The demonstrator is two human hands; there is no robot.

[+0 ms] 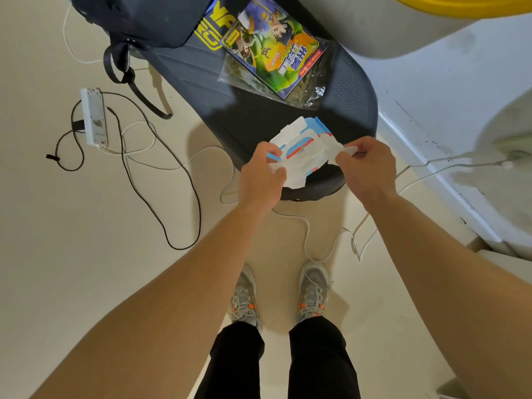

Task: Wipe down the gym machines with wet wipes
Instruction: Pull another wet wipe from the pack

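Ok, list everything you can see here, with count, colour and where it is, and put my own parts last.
wet wipe pack: one, white, blue and red, between both hands over the pad's near end
bench pad: one, dark navy, centre
cartoon packet: one, multicoloured, in clear bag on the pad
bag: one, dark, pad's far end
power strip: one, white, floor left
black cable: one, floor left
white cables: several, floor
yellow object: one, top edge, cut off
shoes: two, grey with orange, bottom centre
trousers: one pair, black, bottom
left-hand grip: one, pinching the pack's left side
right-hand grip: one, pinching its right side
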